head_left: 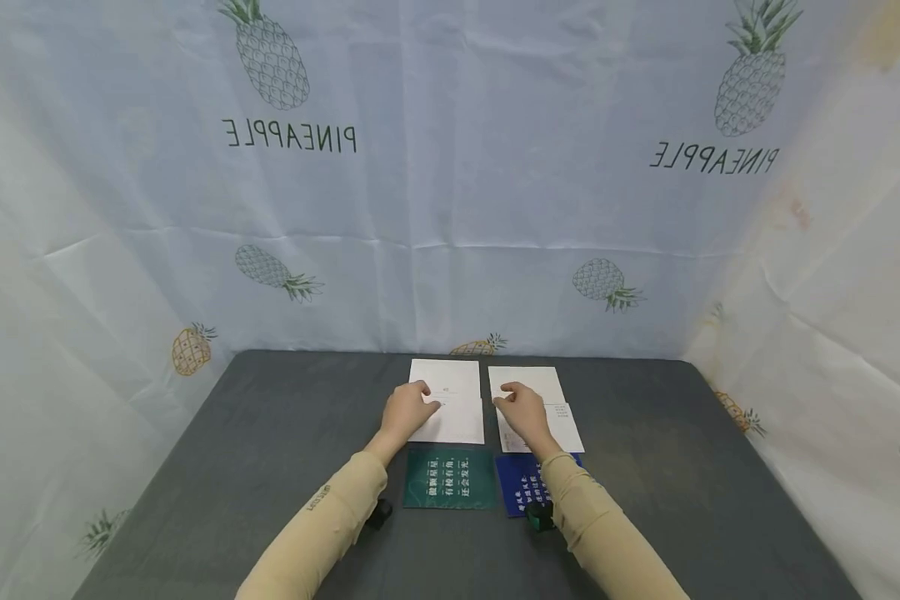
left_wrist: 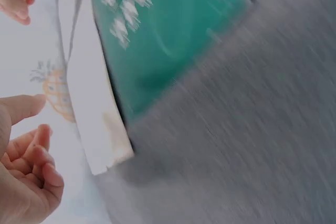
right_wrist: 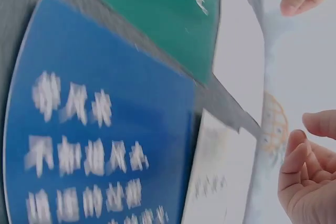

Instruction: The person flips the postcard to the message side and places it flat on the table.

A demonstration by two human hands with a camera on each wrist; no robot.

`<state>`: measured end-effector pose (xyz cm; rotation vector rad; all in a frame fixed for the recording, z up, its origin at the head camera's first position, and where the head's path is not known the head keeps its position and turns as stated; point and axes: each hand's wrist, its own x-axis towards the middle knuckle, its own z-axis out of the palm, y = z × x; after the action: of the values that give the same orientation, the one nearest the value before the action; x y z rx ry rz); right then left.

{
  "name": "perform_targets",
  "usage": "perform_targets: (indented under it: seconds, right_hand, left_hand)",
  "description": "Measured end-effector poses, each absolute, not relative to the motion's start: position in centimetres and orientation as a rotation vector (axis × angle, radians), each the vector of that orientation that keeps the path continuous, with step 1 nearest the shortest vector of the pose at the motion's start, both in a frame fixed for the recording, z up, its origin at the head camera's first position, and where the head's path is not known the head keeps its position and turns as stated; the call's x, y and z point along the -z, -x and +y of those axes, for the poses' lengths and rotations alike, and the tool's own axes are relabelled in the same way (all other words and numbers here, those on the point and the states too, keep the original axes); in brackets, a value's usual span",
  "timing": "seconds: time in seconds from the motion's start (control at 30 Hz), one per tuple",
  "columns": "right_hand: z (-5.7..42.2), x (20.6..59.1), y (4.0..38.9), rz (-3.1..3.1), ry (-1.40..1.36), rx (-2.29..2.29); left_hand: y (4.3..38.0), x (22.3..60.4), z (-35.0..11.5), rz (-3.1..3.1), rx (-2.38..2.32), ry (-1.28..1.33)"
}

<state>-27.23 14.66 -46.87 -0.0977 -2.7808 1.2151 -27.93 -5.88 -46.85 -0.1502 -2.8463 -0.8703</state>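
Observation:
My left hand (head_left: 408, 408) is over the left edge of a white card (head_left: 457, 423), its fingers loosely bent and nothing between them. Beyond that card lies a second white card (head_left: 450, 375), overlapping it in this view. My right hand (head_left: 525, 412) hovers by the other white pair, a far card (head_left: 536, 379) and a near one with small print (head_left: 566, 429); its thumb and fingers are apart and hold nothing. Nearer me lie a green card (head_left: 450, 479) with white characters and a blue card (head_left: 517, 483), partly hidden by my right forearm.
The cards lie in two columns on a dark table (head_left: 292, 467). A white curtain (head_left: 450, 167) printed with pineapples hangs behind it and along both sides. Small dark devices (head_left: 378, 513) sit under my forearms near the wrists.

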Motion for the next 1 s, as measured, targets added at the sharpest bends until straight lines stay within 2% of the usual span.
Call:
perform_targets:
  seconds: [0.57,0.77,1.0]
  right_hand:
    - [24.3,47.5,25.9,-2.900,0.322,-1.046]
    - [25.8,48.4,25.5,-2.937,0.407,-1.022]
    - [26.3,49.2,25.1,-2.893,0.450,-1.037]
  left_hand:
    - [27.2,46.9,1.2,-2.841,1.349,0.341]
    - [26.6,47.8,2.9,-2.977,1.379,0.425]
    - [26.5,48.4,3.9,-2.950,1.439,0.376]
